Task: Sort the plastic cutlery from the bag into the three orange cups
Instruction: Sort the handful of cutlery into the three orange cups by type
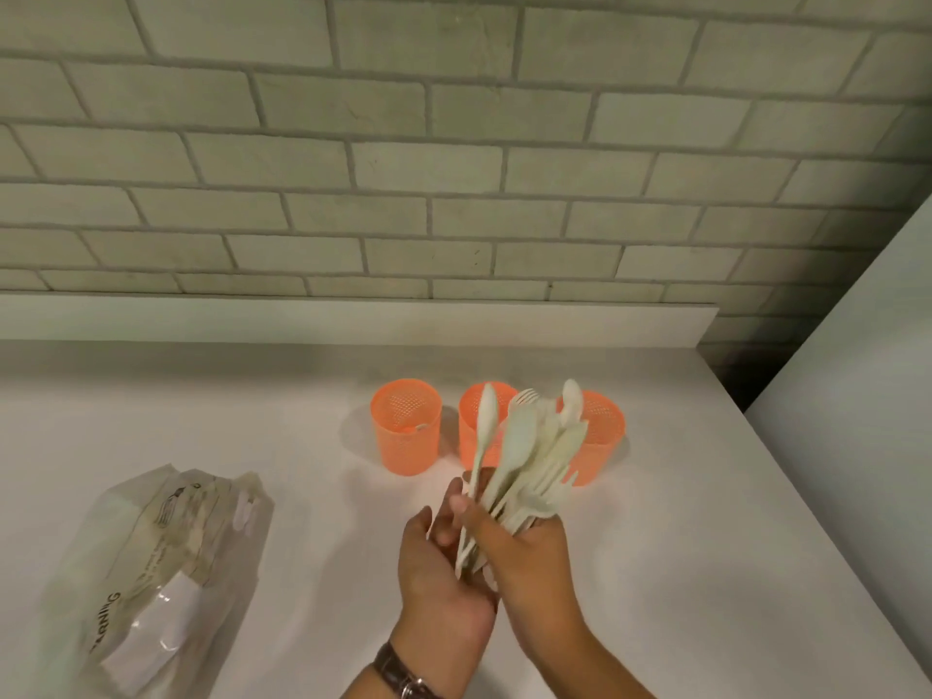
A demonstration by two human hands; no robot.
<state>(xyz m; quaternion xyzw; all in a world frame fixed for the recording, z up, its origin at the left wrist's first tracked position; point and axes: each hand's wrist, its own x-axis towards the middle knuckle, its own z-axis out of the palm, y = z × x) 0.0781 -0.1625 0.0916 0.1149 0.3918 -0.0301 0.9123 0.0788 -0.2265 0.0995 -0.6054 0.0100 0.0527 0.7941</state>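
Cutlery point(524, 456), a pale cream bundle of plastic spoons, forks and knives, stands above the desk point(706, 522) in front of the three orange cups; its long axis runs from the near handles, gathered low between the palms, up and away toward the far wall, leaning slightly to the right; the working ends fan out at the top, and a fork's tines and two spoon bowls show against the cups, though the rest of the pieces blur together and cannot be counted. The right hand point(529, 562) is wrapped around the handles, its fingers closed on the bundle; the left hand point(439, 567) lies just beside it on the left, palm turned inward and fingers loosely spread, touching the lower ends of the handles without closing round them; a dark watch point(398, 673) sits on the left wrist.

The left cup point(406, 426), middle cup point(474, 426) and right cup point(600, 436) stand upright in a row on the far side of the bundle, near one another but apart; each has a perforated mesh wall; something small and pale lies in the bottom of the left cup, too unclear to name; the spread cutlery hides part of the middle and right cups. The bag point(166, 572), clear crinkled plastic with printed warning text, lies on its side at the near left of the desk, well apart from the hands; a grey brick wall point(454, 143) rises beyond the desk's far edge.
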